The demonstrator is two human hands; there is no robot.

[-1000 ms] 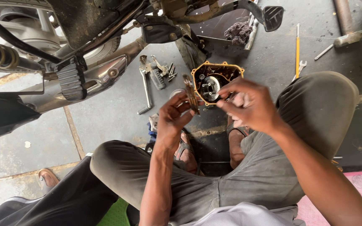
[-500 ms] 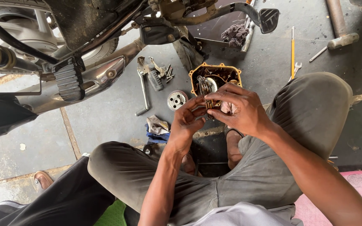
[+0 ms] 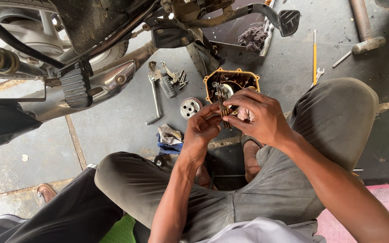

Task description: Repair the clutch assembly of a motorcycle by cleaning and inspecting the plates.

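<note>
Left hand (image 3: 205, 126): pinched the stack of thin metal plates (image 3: 223, 104) at frame centre.
Right hand (image 3: 257, 118): gripped the same stack.
Behind: orange-rimmed engine cover (image 3: 232, 77) lay on the floor.

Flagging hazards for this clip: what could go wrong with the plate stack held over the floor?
The stack of thin plates is pinched only at the fingertips of the left hand and right hand; plates could slide out and fall. Loose parts, such as the round gear, lie on the gritty floor, so dirt may transfer.

Left hand (image 3: 205, 126) and right hand (image 3: 257, 118) together on stacked metal plates (image 3: 223, 104) above orange-rimmed engine cover (image 3: 232, 81).
</note>
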